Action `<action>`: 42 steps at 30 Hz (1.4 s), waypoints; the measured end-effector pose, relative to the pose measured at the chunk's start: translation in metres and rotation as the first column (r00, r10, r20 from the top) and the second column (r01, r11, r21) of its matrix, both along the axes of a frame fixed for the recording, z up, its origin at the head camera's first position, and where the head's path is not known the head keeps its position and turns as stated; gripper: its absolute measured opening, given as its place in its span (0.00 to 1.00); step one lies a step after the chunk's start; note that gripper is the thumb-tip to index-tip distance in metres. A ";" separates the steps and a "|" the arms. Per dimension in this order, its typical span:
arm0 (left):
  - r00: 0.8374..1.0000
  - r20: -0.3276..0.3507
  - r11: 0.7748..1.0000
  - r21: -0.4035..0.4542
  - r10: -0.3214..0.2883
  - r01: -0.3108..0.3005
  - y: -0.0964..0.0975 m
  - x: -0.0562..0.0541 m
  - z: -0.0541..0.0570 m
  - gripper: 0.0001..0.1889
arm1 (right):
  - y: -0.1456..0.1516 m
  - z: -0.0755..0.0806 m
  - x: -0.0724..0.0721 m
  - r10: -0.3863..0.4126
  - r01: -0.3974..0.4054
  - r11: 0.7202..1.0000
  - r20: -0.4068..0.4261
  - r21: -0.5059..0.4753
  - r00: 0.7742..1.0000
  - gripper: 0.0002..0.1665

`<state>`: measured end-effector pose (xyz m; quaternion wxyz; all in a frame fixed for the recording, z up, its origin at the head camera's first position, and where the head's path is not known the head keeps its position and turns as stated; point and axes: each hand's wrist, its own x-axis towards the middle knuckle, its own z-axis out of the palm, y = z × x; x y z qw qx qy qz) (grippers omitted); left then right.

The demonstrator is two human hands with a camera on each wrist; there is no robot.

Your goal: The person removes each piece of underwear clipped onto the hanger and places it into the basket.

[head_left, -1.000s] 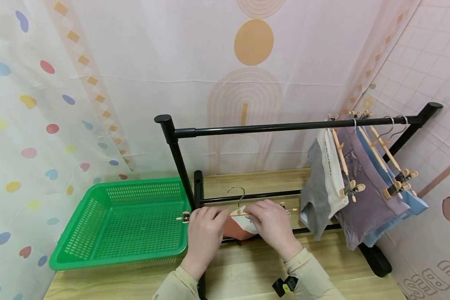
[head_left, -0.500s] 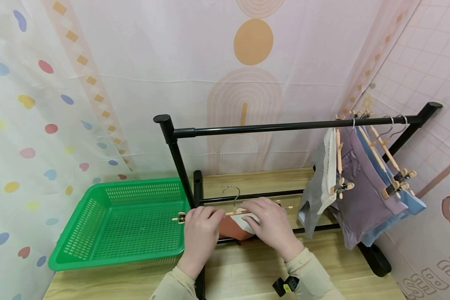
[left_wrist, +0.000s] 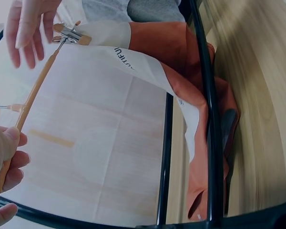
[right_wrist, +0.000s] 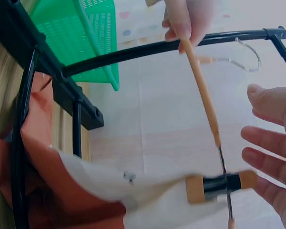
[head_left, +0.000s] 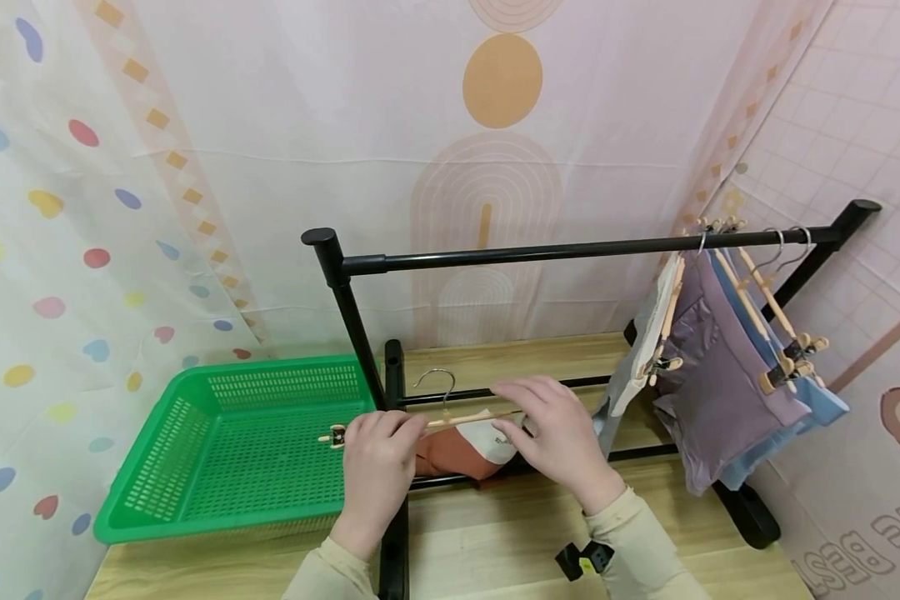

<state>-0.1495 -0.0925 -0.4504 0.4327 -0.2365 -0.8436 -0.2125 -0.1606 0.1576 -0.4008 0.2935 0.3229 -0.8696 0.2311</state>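
Observation:
My left hand (head_left: 378, 467) grips the wooden bar of a clip hanger (head_left: 461, 420), whose metal hook (head_left: 439, 375) points up. An orange-red garment with a white waistband (head_left: 450, 450) hangs from the hanger's right-hand clip (right_wrist: 221, 187) and drapes over the rack's lower bars, as the left wrist view shows. The left-hand clip (head_left: 337, 435) sticks out past my left hand with no cloth in it. My right hand (right_wrist: 276, 138) is spread beside the right-hand clip, fingers apart from the bar.
A black clothes rack (head_left: 525, 254) spans the scene. At its right end hang grey-and-white bottoms (head_left: 633, 358), a purple garment (head_left: 708, 383) and blue clothing (head_left: 825, 408) on clip hangers. Left of the rack stands a green basket (head_left: 108, 508) on the wooden tabletop (head_left: 495, 542).
The hanger and my left hand have shifted left. My right hand has let go of the bar and spread its fingers. On the rail, the grey-and-white bottoms have swung to a narrower angle.

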 end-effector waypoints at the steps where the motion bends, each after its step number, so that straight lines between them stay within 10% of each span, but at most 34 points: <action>1: 1.000 -0.001 1.000 -0.001 0.000 0.000 -0.002 0.000 0.001 0.05 | 0.001 0.000 0.000 -0.005 0.005 1.000 0.003 0.003 1.000 0.27; 13: 0.999 -0.039 1.000 0.015 0.003 -0.003 -0.023 0.002 0.009 0.19 | 0.011 -0.001 -0.003 -0.040 0.039 0.999 0.023 0.003 0.999 0.30; 42: 0.994 -0.107 0.999 0.035 -0.034 0.038 -0.053 0.007 -0.001 0.16 | 0.003 -0.009 -0.001 -0.003 0.000 1.000 0.124 0.021 0.992 0.29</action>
